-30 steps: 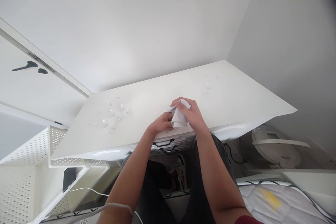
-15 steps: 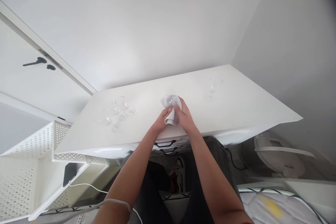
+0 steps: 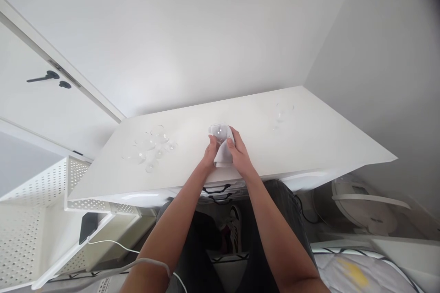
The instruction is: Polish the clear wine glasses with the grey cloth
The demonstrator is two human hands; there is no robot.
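A clear glass is held between my hands over the middle of the white tabletop. My left hand grips the glass at its left side, the thumb along it. My right hand is closed on a white cloth that wraps the right side of the glass and hangs toward the front edge. Several clear glasses stand in a group on the left part of the tabletop. Another clear glass is at the right; its outline is faint.
Drawers with black handles are under the tabletop's front edge. White perforated shelving holding a dark phone is at the left, a white cable running from it. A grey-white round appliance sits at the lower right.
My left hand has shifted slightly left and up along the glass. The cloth now hangs flatter between my hands, and the glass has moved slightly left.
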